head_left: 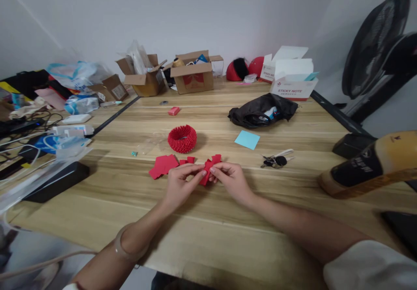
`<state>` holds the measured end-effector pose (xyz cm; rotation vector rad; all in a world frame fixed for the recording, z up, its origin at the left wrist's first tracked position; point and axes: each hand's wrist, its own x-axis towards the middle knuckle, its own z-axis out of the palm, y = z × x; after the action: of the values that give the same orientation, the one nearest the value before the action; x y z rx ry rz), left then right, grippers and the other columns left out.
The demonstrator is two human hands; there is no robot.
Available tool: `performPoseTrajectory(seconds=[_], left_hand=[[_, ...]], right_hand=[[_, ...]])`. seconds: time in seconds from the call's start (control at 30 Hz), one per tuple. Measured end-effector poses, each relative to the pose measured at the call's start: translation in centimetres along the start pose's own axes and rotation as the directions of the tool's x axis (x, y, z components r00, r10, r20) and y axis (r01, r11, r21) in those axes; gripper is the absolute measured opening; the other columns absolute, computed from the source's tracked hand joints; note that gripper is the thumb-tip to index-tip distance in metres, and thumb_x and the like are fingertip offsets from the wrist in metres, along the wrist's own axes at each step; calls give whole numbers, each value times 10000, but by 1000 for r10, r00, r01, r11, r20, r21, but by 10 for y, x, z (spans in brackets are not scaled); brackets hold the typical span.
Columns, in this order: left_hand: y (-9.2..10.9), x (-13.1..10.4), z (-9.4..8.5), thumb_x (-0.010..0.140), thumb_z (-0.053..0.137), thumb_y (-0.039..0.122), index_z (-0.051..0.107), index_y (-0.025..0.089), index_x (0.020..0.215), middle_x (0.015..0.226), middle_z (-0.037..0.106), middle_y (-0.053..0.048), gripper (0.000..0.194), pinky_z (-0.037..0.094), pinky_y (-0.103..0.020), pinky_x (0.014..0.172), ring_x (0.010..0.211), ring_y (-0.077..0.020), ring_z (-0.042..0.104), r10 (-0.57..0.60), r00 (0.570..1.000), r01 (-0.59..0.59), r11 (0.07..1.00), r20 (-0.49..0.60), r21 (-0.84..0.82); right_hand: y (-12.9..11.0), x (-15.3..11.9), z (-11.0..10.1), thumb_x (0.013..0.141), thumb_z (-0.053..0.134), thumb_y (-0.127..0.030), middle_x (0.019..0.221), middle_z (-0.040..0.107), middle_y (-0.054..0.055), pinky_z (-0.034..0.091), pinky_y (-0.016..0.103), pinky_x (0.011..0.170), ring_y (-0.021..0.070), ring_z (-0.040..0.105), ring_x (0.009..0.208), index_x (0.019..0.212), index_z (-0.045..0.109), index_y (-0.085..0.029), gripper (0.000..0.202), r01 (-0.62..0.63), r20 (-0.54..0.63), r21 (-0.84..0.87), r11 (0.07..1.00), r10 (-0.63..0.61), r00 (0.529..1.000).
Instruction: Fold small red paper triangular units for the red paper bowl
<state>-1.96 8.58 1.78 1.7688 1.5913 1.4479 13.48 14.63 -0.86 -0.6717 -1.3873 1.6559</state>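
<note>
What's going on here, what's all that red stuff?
Somebody's left hand and right hand are both pinching a small red piece, which looks like folded paper, over the wooden table. More flat red pieces lie near the left hand. Farther back, a round red bowl shape stands untouched, and a light blue sheet lies beyond the right hand.

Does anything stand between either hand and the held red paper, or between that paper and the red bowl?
Nothing visible on the first count: the left hand and right hand both pinch the red paper. Toward the red bowl, small red pieces lie low on the table; nothing taller shows between.
</note>
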Motion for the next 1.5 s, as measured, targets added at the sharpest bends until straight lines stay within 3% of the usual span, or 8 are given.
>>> performPoseTrajectory(seconds=[0.3,0.53,1.3,1.5], left_hand=[[-2,0,0,764,726,280,777,197,901,835,758,-81,168,573,-291,670,721,-179,693,-14,1000,15,1000,21,-26],[0,0,0,762,727,253,780,219,894,862,764,-80,146,596,-347,766,755,-195,708,21,1000,-21,1000,15,-4],[2,0,0,789,692,235,780,192,870,839,755,-90,127,582,-297,710,725,-172,694,60,996,-60,998,63,-6],[0,0,0,784,700,230,780,216,888,838,753,-78,132,586,-311,722,723,-170,689,69,997,-70,997,35,14]], right_hand=[[2,1,-1,756,691,-412,616,671,19,479,255,554,123,588,557,750,707,-164,248,-9,-6,11,1000,9,1000],[1,0,-1,758,689,-433,611,662,15,480,254,555,121,585,555,739,692,-167,266,-21,3,17,1000,21,1000],[-2,-1,-1,787,655,-496,594,638,26,501,268,555,138,577,553,680,667,-169,344,60,-80,-41,997,-63,995],[0,1,-1,762,680,-486,621,661,21,495,261,556,127,586,558,724,680,-172,317,5,-28,-16,1000,-5,1000]])
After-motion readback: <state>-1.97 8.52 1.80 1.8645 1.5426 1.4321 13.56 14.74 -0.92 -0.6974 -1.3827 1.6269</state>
